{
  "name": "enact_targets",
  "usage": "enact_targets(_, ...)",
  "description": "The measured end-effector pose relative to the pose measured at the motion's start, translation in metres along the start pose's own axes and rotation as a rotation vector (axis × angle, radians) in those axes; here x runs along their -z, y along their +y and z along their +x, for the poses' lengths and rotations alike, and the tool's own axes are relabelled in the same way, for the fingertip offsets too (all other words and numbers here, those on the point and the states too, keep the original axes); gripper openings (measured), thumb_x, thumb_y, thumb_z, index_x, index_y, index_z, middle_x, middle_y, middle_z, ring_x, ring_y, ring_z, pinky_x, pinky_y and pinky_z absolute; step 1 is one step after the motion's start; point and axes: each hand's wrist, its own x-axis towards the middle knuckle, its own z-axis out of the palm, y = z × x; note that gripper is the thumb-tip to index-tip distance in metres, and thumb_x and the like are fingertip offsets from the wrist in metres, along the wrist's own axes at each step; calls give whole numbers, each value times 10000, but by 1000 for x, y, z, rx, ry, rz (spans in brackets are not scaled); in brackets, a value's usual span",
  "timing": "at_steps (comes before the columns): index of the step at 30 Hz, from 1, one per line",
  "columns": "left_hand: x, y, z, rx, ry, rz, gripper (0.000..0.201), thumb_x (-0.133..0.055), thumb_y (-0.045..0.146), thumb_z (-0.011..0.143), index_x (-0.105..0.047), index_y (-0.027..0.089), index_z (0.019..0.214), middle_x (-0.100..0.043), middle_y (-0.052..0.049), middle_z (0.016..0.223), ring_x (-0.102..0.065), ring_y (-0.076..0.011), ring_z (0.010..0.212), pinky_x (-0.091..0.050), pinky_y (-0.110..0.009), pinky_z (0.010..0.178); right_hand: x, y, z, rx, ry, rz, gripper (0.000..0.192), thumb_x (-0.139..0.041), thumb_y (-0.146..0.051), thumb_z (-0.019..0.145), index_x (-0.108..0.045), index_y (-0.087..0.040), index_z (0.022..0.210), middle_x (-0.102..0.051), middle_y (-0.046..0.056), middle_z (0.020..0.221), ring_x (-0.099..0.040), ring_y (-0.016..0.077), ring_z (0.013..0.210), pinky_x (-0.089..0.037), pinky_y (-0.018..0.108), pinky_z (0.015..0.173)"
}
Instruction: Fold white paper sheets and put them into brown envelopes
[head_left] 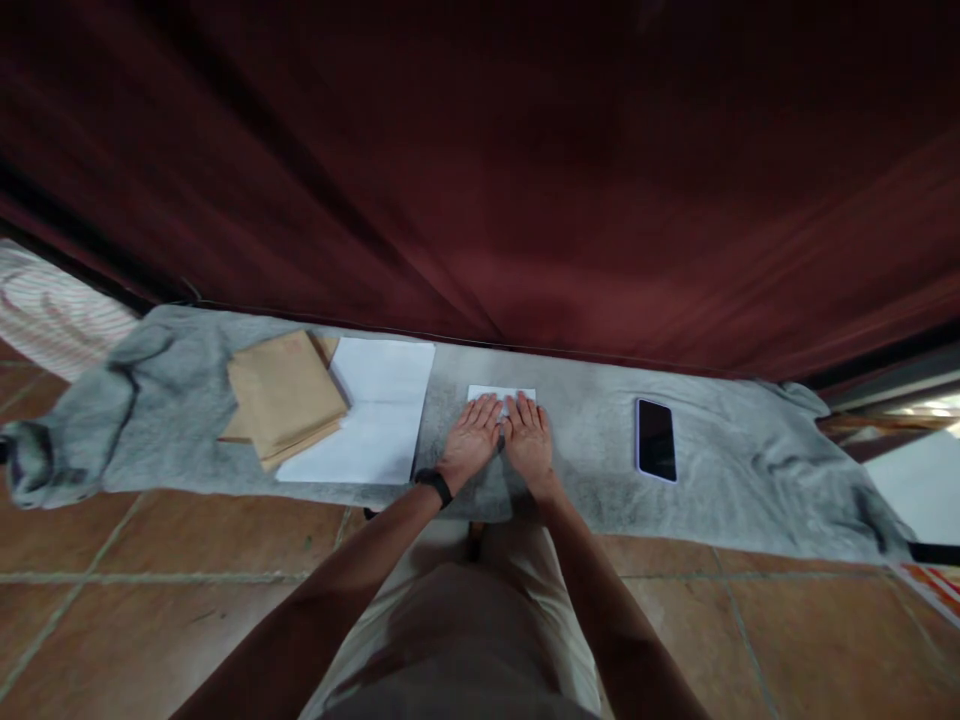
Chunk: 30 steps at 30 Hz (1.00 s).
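Both of our hands lie flat, side by side, on a small folded white paper (501, 393) in the middle of the grey cloth (585, 450): our left hand (470, 437), with a black wristband (435, 486) at its wrist, and our right hand (529, 441) just touching it, fingers spread and pressing down, gripping nothing. Only the far edge of the paper shows beyond our fingertips. Going from the left, we see a stack of brown envelopes (283, 397) resting partly on a pile of white sheets (367, 425), then our 2 hands on the folded piece, then a dark smartphone (656, 439) lying well apart to the right. We judge that this sheet is already folded small and is now being creased flat; the envelopes look unfilled and the other sheets unfolded, so most of the work seems left.
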Motion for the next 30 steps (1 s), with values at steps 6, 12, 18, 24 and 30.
enact_targets(6, 0, -2, 0, -14, -29, 0, 547, -310, 266, 1043, -426, 119, 1557, -390, -112, 1642, -280, -243, 1557, -220, -437, 1285, -2, 5, -1, 0, 29, -12, 512, -358, -329, 1085, -434, -156, 1560, -417, 171, 1612, -378, 304, 1483, -265, 529, 1201)
enact_targets(12, 0, 0, 2, -20, -46, 15, 561, -313, 268, 1041, -400, 94, 1567, -375, -134, 1644, -291, -251, 1553, -195, -455, 1290, 1, 28, -4, -52, 29, -56, 522, -327, -334, 1090, -430, -133, 1560, -428, 166, 1607, -381, 319, 1471, -273, 534, 1195)
enact_targets(18, 0, 4, 3, -25, -64, 30, 569, -285, 250, 1043, -380, 64, 1572, -355, -165, 1644, -280, -275, 1555, -201, -491, 1282, 5, 40, -5, -95, 73, -34, 502, -331, -303, 1076, -490, -137, 1521, -416, 188, 1609, -384, 322, 1472, -297, 545, 1188)
enact_targets(24, 0, 5, 4, -18, -82, 24, 580, -283, 228, 1029, -375, 52, 1573, -351, -177, 1643, -274, -279, 1557, -205, -489, 1282, 9, 23, 5, -11, 70, 76, 496, -323, -232, 1058, -505, -95, 1497, -409, 155, 1621, -331, 273, 1516, -302, 506, 1221)
enact_targets(30, 0, 5, 3, -33, -93, 28, 584, -278, 190, 1010, -389, 41, 1563, -378, -190, 1628, -289, -273, 1553, -194, -505, 1283, 3, 7, 9, 124, -78, 96, 501, -312, -220, 1059, -501, -100, 1507, -470, 130, 1586, -395, 227, 1489, -287, 439, 1244)
